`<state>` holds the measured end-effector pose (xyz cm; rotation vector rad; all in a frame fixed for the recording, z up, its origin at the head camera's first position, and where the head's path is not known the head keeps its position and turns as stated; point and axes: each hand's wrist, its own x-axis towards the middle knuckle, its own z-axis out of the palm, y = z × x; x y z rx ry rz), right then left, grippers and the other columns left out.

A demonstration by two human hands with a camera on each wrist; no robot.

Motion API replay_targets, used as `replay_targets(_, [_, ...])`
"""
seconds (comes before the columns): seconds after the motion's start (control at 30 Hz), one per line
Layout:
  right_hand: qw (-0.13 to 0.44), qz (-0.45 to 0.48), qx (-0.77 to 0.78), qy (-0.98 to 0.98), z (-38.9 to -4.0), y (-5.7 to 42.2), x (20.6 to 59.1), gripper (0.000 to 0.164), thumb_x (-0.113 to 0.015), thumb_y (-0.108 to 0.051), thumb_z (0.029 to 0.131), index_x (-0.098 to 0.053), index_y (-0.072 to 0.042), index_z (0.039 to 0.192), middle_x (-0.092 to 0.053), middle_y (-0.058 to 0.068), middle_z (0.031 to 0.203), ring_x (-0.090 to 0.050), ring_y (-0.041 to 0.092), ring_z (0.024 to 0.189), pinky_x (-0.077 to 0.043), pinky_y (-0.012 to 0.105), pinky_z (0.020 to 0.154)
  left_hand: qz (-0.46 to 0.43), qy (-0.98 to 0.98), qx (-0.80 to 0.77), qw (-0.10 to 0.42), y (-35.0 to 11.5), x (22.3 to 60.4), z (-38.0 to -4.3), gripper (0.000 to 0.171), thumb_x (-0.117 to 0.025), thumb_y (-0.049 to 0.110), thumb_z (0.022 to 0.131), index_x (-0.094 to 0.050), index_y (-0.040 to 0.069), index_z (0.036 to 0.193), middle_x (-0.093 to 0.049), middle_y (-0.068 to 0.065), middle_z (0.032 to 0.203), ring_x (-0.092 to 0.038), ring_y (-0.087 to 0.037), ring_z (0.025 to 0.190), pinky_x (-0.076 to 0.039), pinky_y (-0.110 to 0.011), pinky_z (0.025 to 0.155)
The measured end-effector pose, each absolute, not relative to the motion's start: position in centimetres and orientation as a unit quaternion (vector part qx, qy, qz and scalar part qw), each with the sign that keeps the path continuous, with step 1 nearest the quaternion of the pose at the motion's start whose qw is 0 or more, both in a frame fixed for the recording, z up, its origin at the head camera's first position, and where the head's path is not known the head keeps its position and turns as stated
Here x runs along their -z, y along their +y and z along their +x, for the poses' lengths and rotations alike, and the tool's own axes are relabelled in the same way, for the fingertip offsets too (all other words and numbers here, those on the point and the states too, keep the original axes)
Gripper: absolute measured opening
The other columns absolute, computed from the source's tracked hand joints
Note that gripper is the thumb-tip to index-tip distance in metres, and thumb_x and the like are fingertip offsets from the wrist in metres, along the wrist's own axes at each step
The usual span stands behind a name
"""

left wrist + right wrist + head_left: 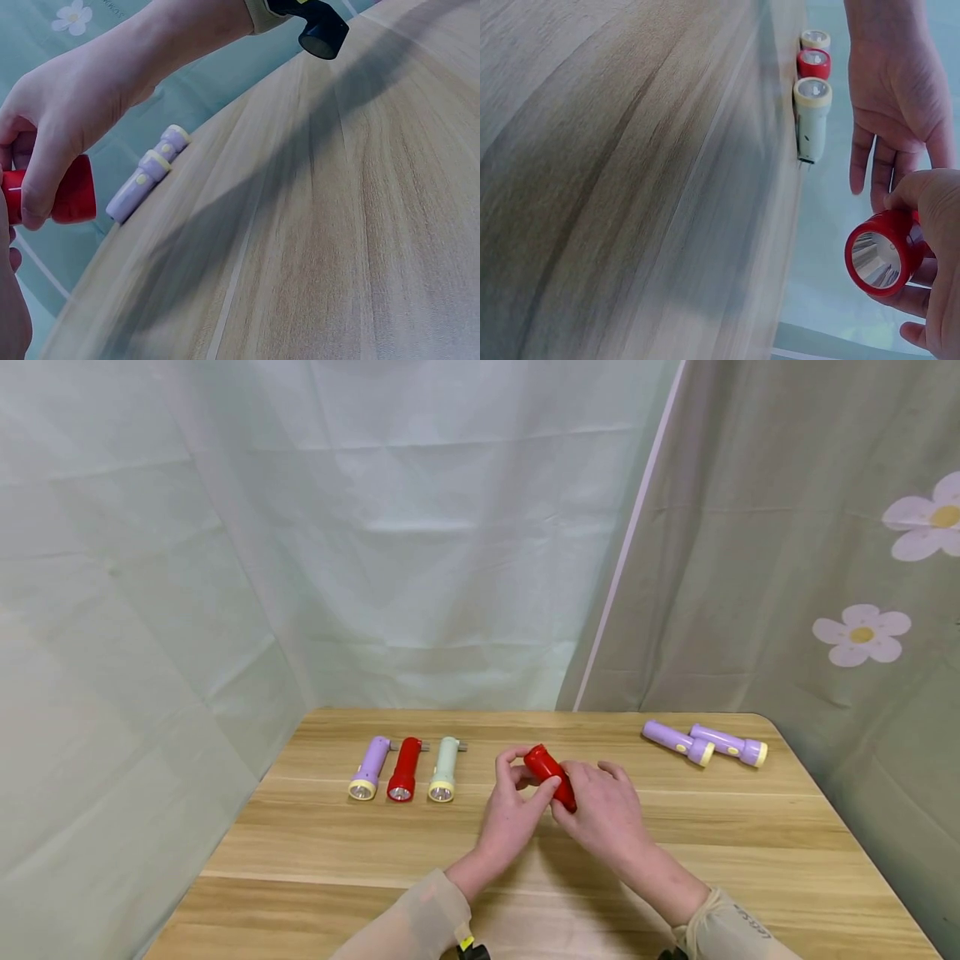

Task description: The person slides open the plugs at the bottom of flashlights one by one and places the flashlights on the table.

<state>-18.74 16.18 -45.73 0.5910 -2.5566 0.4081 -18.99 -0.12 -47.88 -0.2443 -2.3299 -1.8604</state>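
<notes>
Both hands hold a red flashlight (542, 762) over the middle of the table, tilted with its tail toward the back left. My left hand (510, 814) has its thumb and index finger at the tail end. My right hand (603, 810) grips the lamp end, thumb and fingers around it. In the right wrist view the round silver reflector (876, 261) shows beside the right hand (941, 225), while fingers of the left hand (900, 97) reach toward the flashlight. The left wrist view shows the red lamp end (75, 191) under the right thumb.
Left of the hands, a purple flashlight (371, 764), another red flashlight (406, 767) and a pale green flashlight (446, 762) stand in a row, metal prongs out at their tails. Two purple flashlights (675, 740) lie close together at the back right of the wooden table (337, 877). Curtains hang behind.
</notes>
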Motion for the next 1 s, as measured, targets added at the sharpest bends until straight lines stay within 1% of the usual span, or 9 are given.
replay_targets(0.2, [0.248, 0.223, -0.141, -0.932, -18.78, 16.14, 45.86, 0.039, -0.081, -0.028, 0.082, -0.064, -0.009, 0.113, -0.073, 0.004, 0.095, -0.069, 0.021, 0.081, -0.043, 0.055, 0.102, -0.079, -0.776, 0.622, 0.070, -0.15, 48.05, -18.95, 0.061, -0.072, 0.045, 0.095, -0.035, 0.030, 0.141, -0.068, 0.008, 0.110, -0.062, -0.012, 0.105, -0.053, -0.032, 0.085])
replay_targets(0.43, [0.257, 0.233, -0.135, -0.928, -18.91, 16.20, 46.12, 0.039, -0.080, -0.027, 0.082, -0.065, -0.009, 0.113, -0.073, 0.004, 0.094, -0.069, 0.020, 0.079, -0.045, 0.053, 0.101, -0.077, -0.776, 0.621, 0.072, -0.21, 48.25, -18.87, 0.060, -0.072, 0.044, 0.095, -0.035, 0.028, 0.140, -0.068, 0.008, 0.109, -0.062, -0.013, 0.104, -0.053, -0.032, 0.080])
replay_targets(0.67, [0.256, 0.238, -0.133, -0.927, -18.86, 16.14, 46.16, 0.040, -0.081, -0.027, 0.082, -0.065, -0.009, 0.114, -0.074, 0.004, 0.096, -0.070, 0.020, 0.081, -0.045, 0.052, 0.101, -0.073, -0.768, 0.632, 0.071, -0.37, 48.32, -18.74, 0.061, -0.073, 0.045, 0.094, -0.036, 0.027, 0.139, -0.067, 0.007, 0.112, -0.061, -0.013, 0.107, -0.051, -0.035, 0.086])
replay_targets(0.9, [0.249, 0.242, -0.132, -0.928, -18.76, 15.95, 46.03, 0.041, -0.082, -0.028, 0.082, -0.065, -0.009, 0.115, -0.073, 0.004, 0.097, -0.070, 0.020, 0.081, -0.045, 0.052, 0.101, -0.074, -0.771, 0.628, 0.076, -0.55, 48.40, -18.64, 0.062, -0.072, 0.046, 0.095, -0.036, 0.024, 0.140, -0.067, 0.006, 0.113, -0.061, -0.015, 0.108, -0.053, -0.033, 0.081])
replay_targets(1.0, [0.250, 0.244, -0.131, -0.928, -18.74, 15.93, 45.98, 0.042, -0.082, -0.028, 0.082, -0.065, -0.009, 0.115, -0.074, 0.004, 0.098, -0.070, 0.020, 0.082, -0.045, 0.052, 0.102, -0.072, -0.775, 0.623, 0.080, -0.57, 48.47, -18.63, 0.061, -0.073, 0.045, 0.095, -0.037, 0.024, 0.139, -0.067, 0.006, 0.114, -0.061, -0.015, 0.109, -0.052, -0.033, 0.081])
